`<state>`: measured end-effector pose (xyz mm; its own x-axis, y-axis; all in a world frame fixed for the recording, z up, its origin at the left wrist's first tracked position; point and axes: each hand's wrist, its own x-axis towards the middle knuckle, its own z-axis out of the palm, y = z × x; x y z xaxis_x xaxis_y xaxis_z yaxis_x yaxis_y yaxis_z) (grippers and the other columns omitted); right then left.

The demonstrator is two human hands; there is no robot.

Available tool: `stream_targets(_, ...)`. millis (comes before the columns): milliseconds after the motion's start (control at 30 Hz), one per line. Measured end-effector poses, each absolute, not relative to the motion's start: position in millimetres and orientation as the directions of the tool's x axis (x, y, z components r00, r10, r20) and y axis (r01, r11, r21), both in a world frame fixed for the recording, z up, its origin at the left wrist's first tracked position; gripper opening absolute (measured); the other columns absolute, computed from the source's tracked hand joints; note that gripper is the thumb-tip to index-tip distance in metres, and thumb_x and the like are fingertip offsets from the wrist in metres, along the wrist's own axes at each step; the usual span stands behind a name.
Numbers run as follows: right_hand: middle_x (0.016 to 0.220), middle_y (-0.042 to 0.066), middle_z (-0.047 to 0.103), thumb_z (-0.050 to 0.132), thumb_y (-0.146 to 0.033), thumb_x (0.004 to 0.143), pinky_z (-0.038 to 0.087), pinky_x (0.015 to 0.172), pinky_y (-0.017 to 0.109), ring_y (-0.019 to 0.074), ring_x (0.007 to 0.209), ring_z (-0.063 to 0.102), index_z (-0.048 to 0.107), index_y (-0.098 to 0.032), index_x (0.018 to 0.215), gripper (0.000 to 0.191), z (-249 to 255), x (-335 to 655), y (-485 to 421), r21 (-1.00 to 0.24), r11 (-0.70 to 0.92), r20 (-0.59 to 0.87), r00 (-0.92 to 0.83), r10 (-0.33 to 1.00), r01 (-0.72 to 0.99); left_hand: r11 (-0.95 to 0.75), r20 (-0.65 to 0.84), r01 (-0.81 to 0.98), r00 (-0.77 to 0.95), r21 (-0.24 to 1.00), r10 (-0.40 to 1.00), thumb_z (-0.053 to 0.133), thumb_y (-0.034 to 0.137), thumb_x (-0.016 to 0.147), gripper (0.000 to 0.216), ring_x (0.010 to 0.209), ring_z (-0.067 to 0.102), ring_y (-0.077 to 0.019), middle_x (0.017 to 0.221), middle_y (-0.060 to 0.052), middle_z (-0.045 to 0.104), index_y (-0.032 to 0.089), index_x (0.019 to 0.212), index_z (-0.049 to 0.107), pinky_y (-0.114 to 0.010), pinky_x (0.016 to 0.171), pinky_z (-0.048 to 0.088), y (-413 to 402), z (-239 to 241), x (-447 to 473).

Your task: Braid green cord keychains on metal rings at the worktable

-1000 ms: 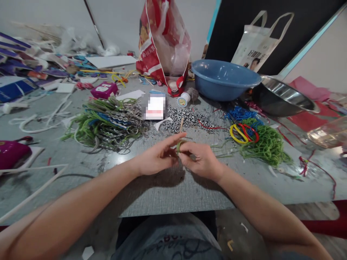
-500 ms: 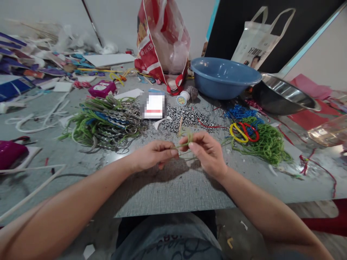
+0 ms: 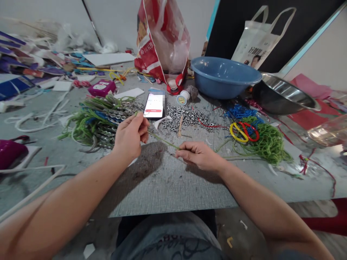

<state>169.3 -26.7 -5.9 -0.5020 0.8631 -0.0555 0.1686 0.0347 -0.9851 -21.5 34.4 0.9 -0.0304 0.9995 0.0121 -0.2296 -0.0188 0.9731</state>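
A thin green cord (image 3: 164,141) runs between my two hands above the table. My left hand (image 3: 131,135) pinches one part of it, near the bundle of green, blue and grey braided cords (image 3: 105,122). The fingers of my right hand (image 3: 197,154) are closed on the cord lower down, and strands trail from there toward a pile of green cords (image 3: 271,144). Beyond my hands lie many small metal nuts (image 3: 187,117) and a wooden stick (image 3: 180,126). Scissors (image 3: 244,132) with yellow and red handles rest on the green pile.
A lit phone (image 3: 154,105) and a thread spool (image 3: 183,98) lie behind the work area. Farther back stand a red bag (image 3: 149,54), a blue basin (image 3: 226,81) and a metal bowl (image 3: 284,95). Scraps clutter the left side.
My hands have moved apart, the left one to the left and slightly up, drawing the green cord out between them. The right hand has turned and lowered a little.
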Motion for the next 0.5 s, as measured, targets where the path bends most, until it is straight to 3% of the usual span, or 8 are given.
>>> stream_targets(100,0.052,-0.006,0.05,0.054,-0.039,0.083,0.033,0.047,0.021,0.0053,0.046,0.041,0.059,-0.016,0.078,0.024,-4,174,-26,-0.994,-0.084,-0.107,-0.595,0.796,0.066,-0.045,0.041,-0.054,-0.062,0.998,0.997,0.047,0.032,0.086,0.033,0.035,0.021,-0.0071,0.041,0.007,0.023,0.019,0.055,0.047,-0.023,0.036,0.021,39,-6,-23)
stream_targets(167,0.057,-0.004,0.057,0.058,-0.043,0.08,0.036,0.048,0.02,0.0059,0.05,0.048,0.061,-0.016,0.077,0.027,-4,175,-26,-0.988,-0.152,-0.127,-0.64,0.758,0.017,-0.088,0.092,0.168,-0.022,0.982,0.995,0.046,0.033,0.085,0.031,0.037,0.023,-0.0078,0.042,0.007,0.026,0.019,0.057,0.049,-0.024,0.039,0.019,41,-9,-25)
stream_targets(233,0.06,-0.003,0.06,0.06,-0.044,0.079,0.038,0.048,0.019,0.0059,0.051,0.051,0.062,-0.016,0.077,0.028,-5,175,-25,-0.977,-0.21,-0.143,-0.639,0.756,-0.03,-0.167,0.141,0.471,0.091,0.866,0.986,0.047,0.032,0.083,0.029,0.041,0.029,-0.009,0.044,0.005,0.032,0.018,0.058,0.052,-0.025,0.042,0.021,40,-10,-27)
stream_targets(300,0.059,-0.003,0.061,0.06,-0.042,0.078,0.039,0.047,0.019,0.0051,0.048,0.05,0.063,-0.016,0.075,0.026,-6,175,-23,-0.968,-0.243,-0.162,-0.584,0.795,-0.062,-0.275,0.172,0.707,0.216,0.652,0.961,0.049,0.029,0.08,0.024,0.046,0.035,-0.0103,0.051,0.001,0.043,0.016,0.06,0.056,-0.026,0.047,0.025,37,-8,-26)
stream_targets(367,0.057,-0.004,0.061,0.06,-0.038,0.079,0.037,0.044,0.017,0.004,0.043,0.048,0.062,-0.016,0.073,0.022,-9,176,-20,-0.962,-0.266,-0.199,-0.509,0.837,-0.063,-0.355,0.206,0.785,0.289,0.508,0.935,0.051,0.024,0.076,0.014,0.051,0.042,-0.0107,0.074,-0.004,0.057,0.015,0.077,0.061,-0.027,0.052,0.032,31,-6,-24)
stream_targets(400,0.056,-0.004,0.06,0.059,-0.035,0.08,0.035,0.042,0.017,0.0035,0.041,0.047,0.062,-0.016,0.073,0.021,-10,177,-19,-0.959,-0.276,-0.217,-0.479,0.85,-0.055,-0.372,0.224,0.795,0.299,0.479,0.927,0.052,0.023,0.075,0.02,0.053,0.044,-0.0106,0.09,-0.007,0.059,0.015,0.09,0.062,-0.028,0.055,0.036,28,-5,-22)
stream_targets(500,0.055,-0.005,0.059,0.056,-0.031,0.082,0.031,0.039,0.016,0.0026,0.038,0.045,0.062,-0.016,0.072,0.019,-12,179,-17,-0.954,-0.3,-0.259,-0.452,0.853,-0.018,-0.347,0.266,0.806,0.243,0.48,0.933,0.049,0.019,0.075,0.043,0.06,0.052,-0.0117,0.122,-0.013,0.048,0.015,0.118,0.052,-0.033,0.064,0.044,20,-3,-20)
